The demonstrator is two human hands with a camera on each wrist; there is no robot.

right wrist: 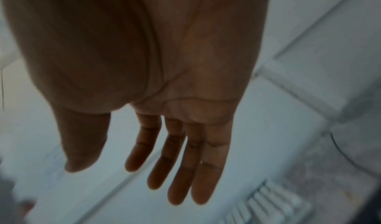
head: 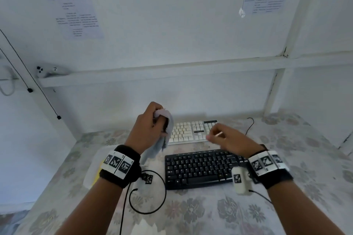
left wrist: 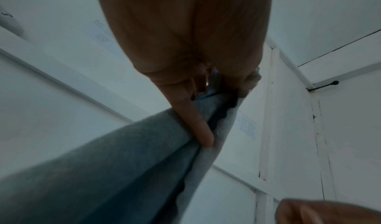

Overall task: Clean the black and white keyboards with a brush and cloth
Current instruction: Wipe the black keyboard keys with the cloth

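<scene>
My left hand [head: 159, 120] is raised above the table and grips a bunched grey-blue cloth [head: 167, 135] that hangs down past the wrist. In the left wrist view my fingers [left wrist: 198, 121] curl round the cloth [left wrist: 123, 170]. My right hand [head: 212, 133] hovers over the right part of the white keyboard [head: 187, 131]. Its fingers [right wrist: 179, 178] are straight and hold nothing, and the white keyboard [right wrist: 274, 206] lies below them. The black keyboard [head: 198, 168] sits nearer me, partly under my right wrist. No brush is plainly visible.
A floral tablecloth [head: 191, 212] covers the table, which ends at a white wall. A black cable loop [head: 147, 192] lies left of the black keyboard. A pale sheet with something yellow [head: 95, 171] lies under my left wrist. A white controller [head: 51, 70] rests on the wall ledge.
</scene>
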